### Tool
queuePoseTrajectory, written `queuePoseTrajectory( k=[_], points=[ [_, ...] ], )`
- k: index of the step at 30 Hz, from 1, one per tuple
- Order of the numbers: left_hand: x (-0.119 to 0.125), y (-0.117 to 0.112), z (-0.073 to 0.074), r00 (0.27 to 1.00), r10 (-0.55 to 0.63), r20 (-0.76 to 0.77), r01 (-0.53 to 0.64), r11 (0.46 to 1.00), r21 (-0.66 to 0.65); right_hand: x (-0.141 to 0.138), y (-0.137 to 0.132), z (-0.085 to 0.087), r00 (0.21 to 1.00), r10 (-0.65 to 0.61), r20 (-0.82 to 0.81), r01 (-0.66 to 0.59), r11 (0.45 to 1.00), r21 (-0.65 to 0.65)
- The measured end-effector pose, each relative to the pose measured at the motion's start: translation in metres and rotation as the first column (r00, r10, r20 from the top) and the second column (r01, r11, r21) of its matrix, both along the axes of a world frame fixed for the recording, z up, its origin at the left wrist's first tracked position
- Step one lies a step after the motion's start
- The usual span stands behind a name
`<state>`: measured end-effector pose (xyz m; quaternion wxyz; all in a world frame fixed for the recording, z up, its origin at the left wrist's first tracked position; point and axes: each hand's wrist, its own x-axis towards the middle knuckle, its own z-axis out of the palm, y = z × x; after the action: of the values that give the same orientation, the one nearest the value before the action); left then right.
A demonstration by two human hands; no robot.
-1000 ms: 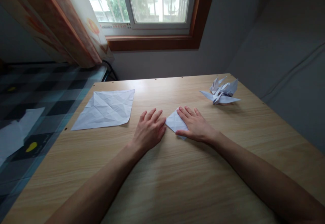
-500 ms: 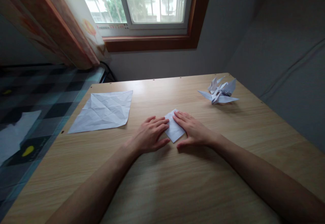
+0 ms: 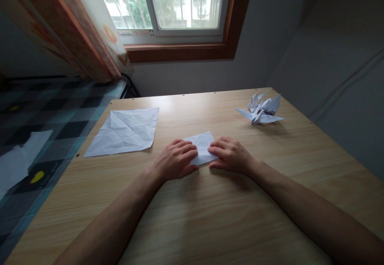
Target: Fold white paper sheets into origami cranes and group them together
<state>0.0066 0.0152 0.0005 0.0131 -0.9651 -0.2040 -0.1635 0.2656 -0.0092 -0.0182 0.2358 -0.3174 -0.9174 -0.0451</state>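
A small folded white paper [image 3: 201,147] lies on the wooden table [image 3: 210,217] between my two hands. My left hand [image 3: 175,161] rests on its left edge with the fingers curled and the fingertips pinching the paper. On the paper's right edge my right hand [image 3: 232,156] has curled fingers that grip it too. The paper's far part shows creases and stays uncovered.
A creased, unfolded white sheet [image 3: 124,131] lies flat at the table's left. Finished white paper cranes [image 3: 262,111] sit at the far right. A checked bedcover [image 3: 45,129] adjoins the table on the left; a window [image 3: 177,5] and curtain [image 3: 87,33] stand behind.
Both hands went from lying flat with fingers stretched beside the paper to curling onto its two edges. The folded paper turned from a diamond pose to lie more squarely between them.
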Motion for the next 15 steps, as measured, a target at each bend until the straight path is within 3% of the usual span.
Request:
queuePoseTrajectory(
  k=[8,15],
  points=[
    [0.005,-0.004,-0.003,0.997,-0.029,0.077,0.019,0.991,0.133,-0.006,-0.007,0.005,0.996,0.081,0.026,-0.083,0.992,0.098],
    [0.005,-0.003,-0.002,0.982,0.047,0.182,-0.053,0.998,0.029,-0.010,-0.009,0.003,1.000,-0.005,0.002,0.005,0.999,0.045]
  ],
)
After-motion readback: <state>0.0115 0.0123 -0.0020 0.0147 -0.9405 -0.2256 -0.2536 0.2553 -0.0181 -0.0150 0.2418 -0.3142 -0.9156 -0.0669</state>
